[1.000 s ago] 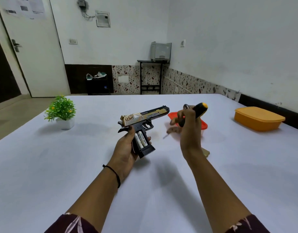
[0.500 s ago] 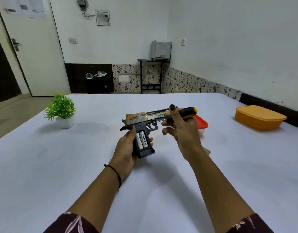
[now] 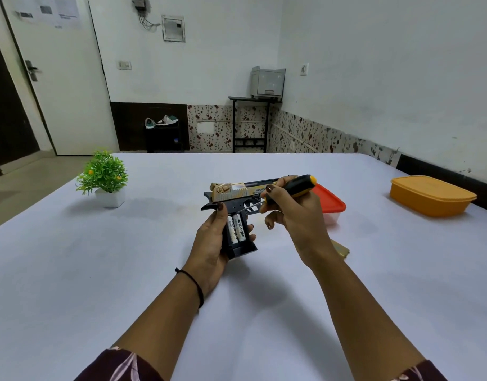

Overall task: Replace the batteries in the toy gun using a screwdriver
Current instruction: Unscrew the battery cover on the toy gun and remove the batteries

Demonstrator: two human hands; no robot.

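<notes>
A black and gold toy gun is held above the white table, barrel pointing right. My left hand grips its black handle from the left. The handle's side is uncovered and shows two white batteries side by side. My right hand holds a screwdriver with a black and yellow handle. Its metal shaft slants down-left, and the tip lies at the gun's frame just above the batteries. A flat tan piece, perhaps the battery cover, lies on the table behind my right wrist, partly hidden.
A small box with a red lid stands just behind my right hand. An orange lidded container sits at the far right. A little green potted plant stands at the left. The white table spreads all around.
My right hand turned the screwdriver from upright to slanting and brought it left to the gun. The tip now rests near the battery bay. The gun has tilted a little more upright.
</notes>
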